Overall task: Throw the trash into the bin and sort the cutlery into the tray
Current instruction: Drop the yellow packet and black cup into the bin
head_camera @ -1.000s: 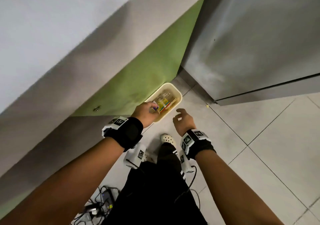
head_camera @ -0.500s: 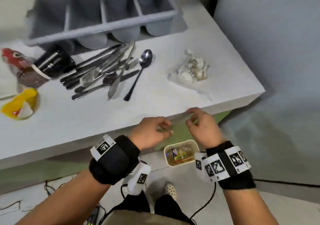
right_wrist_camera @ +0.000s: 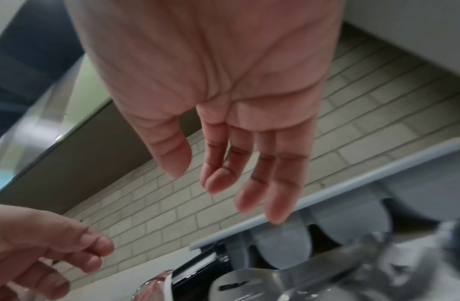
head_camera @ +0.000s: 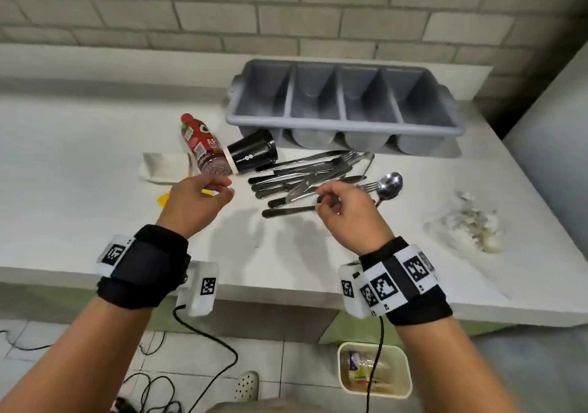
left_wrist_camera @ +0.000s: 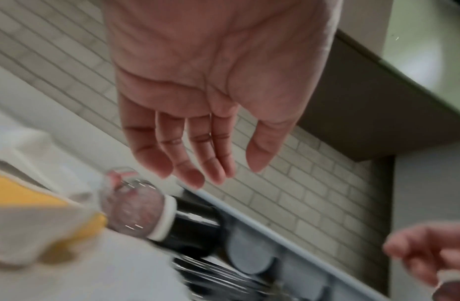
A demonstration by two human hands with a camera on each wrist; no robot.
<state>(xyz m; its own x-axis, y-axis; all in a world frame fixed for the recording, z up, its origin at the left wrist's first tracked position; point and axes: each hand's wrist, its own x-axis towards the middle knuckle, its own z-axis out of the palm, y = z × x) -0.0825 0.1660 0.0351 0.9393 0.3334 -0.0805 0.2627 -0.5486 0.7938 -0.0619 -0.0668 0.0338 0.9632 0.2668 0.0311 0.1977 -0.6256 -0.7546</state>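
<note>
A grey four-compartment cutlery tray (head_camera: 318, 123) stands empty at the back of the white table (head_camera: 95, 174). In front of it lies a pile of forks and knives (head_camera: 311, 174) with a spoon (head_camera: 389, 183) at its right. A red bottle (head_camera: 203, 145), a black cup (head_camera: 253, 153) and a yellow wrapper (head_camera: 163, 198) lie to the left. My left hand (head_camera: 222, 191) hovers empty near the bottle's base (left_wrist_camera: 130, 211), fingers relaxed (left_wrist_camera: 197, 179). My right hand (head_camera: 327, 197) hovers empty over the knife handles, fingers loose (right_wrist_camera: 249, 203).
Crumpled clear plastic (head_camera: 467, 224) lies at the table's right end. A white carton (head_camera: 162, 167) sits behind the yellow wrapper. The cream bin (head_camera: 372, 346) with trash inside stands on the floor below the table's front edge. Cables (head_camera: 203, 336) hang from both wrists.
The view swung up from the bin on the floor to the tabletop. Both hands rose from the bin to above the table. The left hand no longer holds the trash.
</note>
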